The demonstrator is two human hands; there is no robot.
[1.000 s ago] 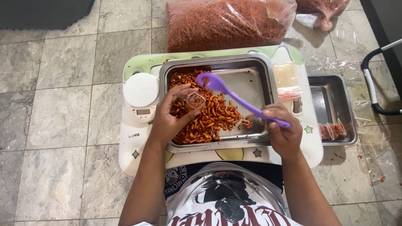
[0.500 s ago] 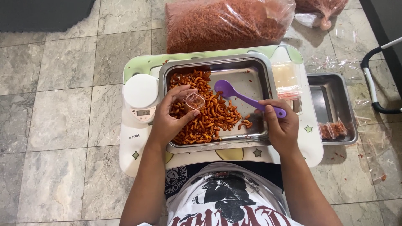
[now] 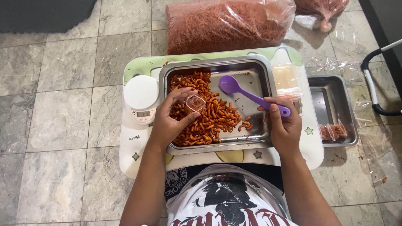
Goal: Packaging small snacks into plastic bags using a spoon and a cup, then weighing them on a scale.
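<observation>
Scale [image 3: 141,95] first, at the left end of the worktop [image 3: 130,146]: a small white digital one with nothing on its round platform. Just right of it, the left hand [image 3: 169,121] is curled around a small clear bag [image 3: 194,102], thumb and fingers pinching its mouth open over the steel tray [image 3: 259,69]. Whether anything is in the bag yet is too small to tell. Below and beside it lies the heap of orange-red curly snacks [image 3: 209,119], filling the left and middle of that tray, while the tray's right part is nearly bare metal with a few stray pieces. The purple spoon [image 3: 231,85] rests its bowl there, apparently unloaded, its handle closed in the right hand [image 3: 284,125]. Further right, a stack of flat clear bags [image 3: 286,77] waits at the worktop's edge, and a second steel tray [image 3: 331,90] on the floor holds only a couple of small filled packets [image 3: 333,132]. Behind, a large plastic sack [image 3: 228,25] is full. Judging by that, portioning looks barely begun, with most still to pack.
</observation>
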